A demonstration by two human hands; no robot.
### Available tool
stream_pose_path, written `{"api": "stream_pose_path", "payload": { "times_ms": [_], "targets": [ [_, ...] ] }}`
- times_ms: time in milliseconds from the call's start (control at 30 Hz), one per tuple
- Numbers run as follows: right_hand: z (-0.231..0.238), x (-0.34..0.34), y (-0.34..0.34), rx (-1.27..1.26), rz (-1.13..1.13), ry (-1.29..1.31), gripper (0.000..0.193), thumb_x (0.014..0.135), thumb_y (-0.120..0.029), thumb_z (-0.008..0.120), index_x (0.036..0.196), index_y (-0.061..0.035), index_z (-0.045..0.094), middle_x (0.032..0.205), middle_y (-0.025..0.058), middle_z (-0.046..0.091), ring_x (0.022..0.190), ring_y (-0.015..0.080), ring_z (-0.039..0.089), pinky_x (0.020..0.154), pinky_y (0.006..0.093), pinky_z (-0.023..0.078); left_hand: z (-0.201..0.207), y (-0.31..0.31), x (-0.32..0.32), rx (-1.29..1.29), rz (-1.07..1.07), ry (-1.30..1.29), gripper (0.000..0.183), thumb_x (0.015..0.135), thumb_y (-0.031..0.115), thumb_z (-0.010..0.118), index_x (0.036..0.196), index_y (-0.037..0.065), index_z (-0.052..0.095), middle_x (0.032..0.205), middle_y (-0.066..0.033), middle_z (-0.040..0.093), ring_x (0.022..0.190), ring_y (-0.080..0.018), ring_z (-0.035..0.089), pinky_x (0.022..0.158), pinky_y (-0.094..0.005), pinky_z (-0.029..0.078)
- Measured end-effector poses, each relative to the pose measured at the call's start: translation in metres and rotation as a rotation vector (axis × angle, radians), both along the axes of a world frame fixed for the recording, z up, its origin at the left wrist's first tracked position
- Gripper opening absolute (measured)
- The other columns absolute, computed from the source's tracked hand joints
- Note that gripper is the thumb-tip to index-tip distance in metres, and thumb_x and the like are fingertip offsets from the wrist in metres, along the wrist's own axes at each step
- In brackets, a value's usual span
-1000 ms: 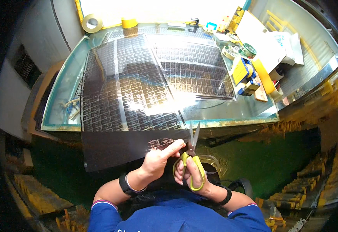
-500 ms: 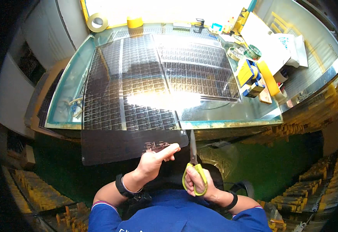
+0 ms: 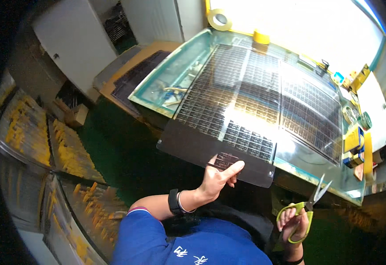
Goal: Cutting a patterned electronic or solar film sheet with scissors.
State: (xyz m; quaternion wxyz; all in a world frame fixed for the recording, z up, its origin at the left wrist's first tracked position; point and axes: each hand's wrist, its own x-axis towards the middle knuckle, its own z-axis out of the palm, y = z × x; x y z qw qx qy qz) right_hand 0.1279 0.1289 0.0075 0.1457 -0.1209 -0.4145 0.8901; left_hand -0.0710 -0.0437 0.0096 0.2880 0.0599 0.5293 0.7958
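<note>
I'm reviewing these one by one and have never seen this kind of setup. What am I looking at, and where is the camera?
There is no machine here, only a person's two bare hands. A wide fisheye camera on the head looks down, so straight edges bend. The left hand pinches a small patterned piece. The right hand holds scissors with yellow-green handles, blades apart. On the glass-topped table lie two dark patterned sheets: the left sheet overhangs the front edge, and the right sheet lies beside it. A yellow roll stands at the far side.
</note>
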Motion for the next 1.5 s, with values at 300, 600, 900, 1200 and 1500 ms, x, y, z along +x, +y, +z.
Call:
{"api": "stream_pose_path", "payload": {
  "times_ms": [300, 600, 900, 1200, 1500],
  "targets": [
    [0.002, -0.003, 0.01, 0.032, -0.057, 0.007, 0.037, 0.084, -0.039, 0.046, 0.083, -0.0025, 0.043, 0.067, 0.0069, 0.041, 0.053, 0.0167, 0.043, 0.038, 0.0271, 0.039, 0.009, -0.025, -0.017, -0.078, 0.259, 0.39, 0.01, 0.078, 0.003, 0.061, 0.084, 0.001, 0.054, 0.07, -0.0027, 0.057, 0.052, -0.0084, 0.053, 0.046, -0.0212, 0.046],
    [0.023, -0.012, 0.017, 0.182, -0.052, -0.059, 0.022, 0.085, -0.023, 0.046, 0.076, -0.0035, 0.043, 0.063, 0.0056, 0.043, 0.052, 0.014, 0.044, 0.044, 0.0257, 0.041, 0.035, -0.117, -0.092, -0.082, 0.433, 0.279, 0.034, 0.084, 0.014, 0.055, 0.117, 0.008, 0.045, 0.093, -0.0052, 0.058, 0.08, -0.0146, 0.056, 0.068, -0.0271, 0.046],
    [0.021, -0.014, 0.034, 0.39, -0.48, -0.3, 0.019, 0.083, -0.019, 0.057, 0.079, -0.0015, 0.05, 0.075, 0.0108, 0.059, 0.056, 0.0112, 0.053, 0.051, 0.0249, 0.046, 0.013, -0.191, -0.11, -0.206, 0.404, 0.116, 0.026, 0.078, 0.006, 0.061, 0.103, 0.007, 0.054, 0.088, -0.0003, 0.058, 0.075, -0.01, 0.056, 0.067, -0.0223, 0.047],
    [0.014, -0.038, 0.021, 0.46, -0.452, -0.242, 0.018, 0.073, -0.001, 0.067, 0.076, -0.0058, 0.049, 0.073, 0.0038, 0.059, 0.061, 0.0079, 0.056, 0.055, 0.0219, 0.048, 0.048, -0.18, -0.153, -0.918, 0.98, 1.09, 0.043, 0.078, 0.005, 0.063, 0.117, 0.0, 0.046, 0.112, -0.0125, 0.053, 0.101, -0.0219, 0.051, 0.088, -0.0319, 0.04],
    [0.014, -0.064, 0.004, 0.308, -0.318, -0.263, 0.016, 0.081, -0.012, 0.06, 0.082, -0.0032, 0.047, 0.076, 0.0092, 0.059, 0.066, 0.0144, 0.061, 0.056, 0.0238, 0.051, 0.057, -0.015, -0.018, -0.249, -0.582, 1.049, 0.007, 0.076, 0.006, 0.064, 0.07, 0.002, 0.066, 0.061, -0.0059, 0.062, 0.054, -0.0118, 0.059, 0.051, -0.0216, 0.046]
  ]
}}
